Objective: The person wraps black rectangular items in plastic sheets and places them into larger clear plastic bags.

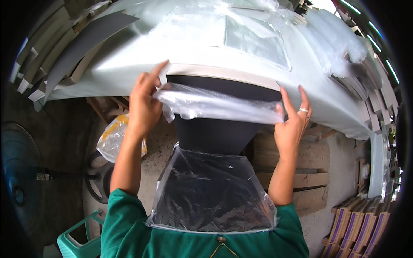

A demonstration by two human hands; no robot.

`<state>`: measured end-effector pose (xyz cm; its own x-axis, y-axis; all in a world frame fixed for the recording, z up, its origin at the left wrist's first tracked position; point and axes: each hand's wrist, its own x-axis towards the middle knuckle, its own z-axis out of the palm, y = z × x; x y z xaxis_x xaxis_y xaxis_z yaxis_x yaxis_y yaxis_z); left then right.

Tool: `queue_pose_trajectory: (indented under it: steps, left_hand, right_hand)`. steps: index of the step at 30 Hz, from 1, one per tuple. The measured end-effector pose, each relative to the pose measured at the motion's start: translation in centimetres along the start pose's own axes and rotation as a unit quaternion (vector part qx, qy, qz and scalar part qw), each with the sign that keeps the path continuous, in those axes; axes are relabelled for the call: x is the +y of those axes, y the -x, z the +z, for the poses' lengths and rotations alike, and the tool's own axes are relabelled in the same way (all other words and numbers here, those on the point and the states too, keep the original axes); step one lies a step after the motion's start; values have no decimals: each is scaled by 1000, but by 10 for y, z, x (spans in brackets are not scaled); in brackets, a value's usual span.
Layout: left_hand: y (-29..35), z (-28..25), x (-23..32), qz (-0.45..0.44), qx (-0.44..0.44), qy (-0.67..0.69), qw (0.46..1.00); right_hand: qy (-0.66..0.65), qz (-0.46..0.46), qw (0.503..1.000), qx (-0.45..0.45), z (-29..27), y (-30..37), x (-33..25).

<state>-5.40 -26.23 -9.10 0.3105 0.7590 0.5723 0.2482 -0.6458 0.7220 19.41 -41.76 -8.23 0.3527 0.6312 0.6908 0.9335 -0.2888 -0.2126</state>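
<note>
Left hand (144,105) and right hand (292,122) both pinched on the clear plastic bag (215,107) mouth at tabletop (129,64) front edge; best kept taut and level, sliding evenly over the black sheet (215,131).

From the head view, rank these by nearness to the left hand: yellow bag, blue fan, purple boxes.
From the left hand:
1. Yellow bag, just below it, on the left.
2. Blue fan, at the far left edge.
3. Purple boxes, lower right corner, past the right hand.

The table (129,60) has a white cover (a little shiny); on it lie a clear plastic sheet (254,36) and crumpled plastic (335,43).
</note>
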Motion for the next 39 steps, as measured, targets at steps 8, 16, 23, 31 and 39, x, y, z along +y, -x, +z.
queue_pose_trajectory:
  steps: [8,16,23,31,39]
  left_hand:
    - [61,-38,30,44,42,78,995]
    - [63,-59,14,-279,-385,352,806]
    - [138,8,-121,-533,-284,471,643]
    - [203,72,-234,-533,-237,359,729]
    - [89,10,-181,-294,-384,-31,875]
  right_hand:
    - [-7,-126,984,124,-48,81,7]
    - [-443,-39,892,-81,-79,87,34]
    - [-646,522,445,-335,36,169,76]
    - [-453,359,777,-251,214,265,130]
    - [-287,331,897,-66,218,269,139]
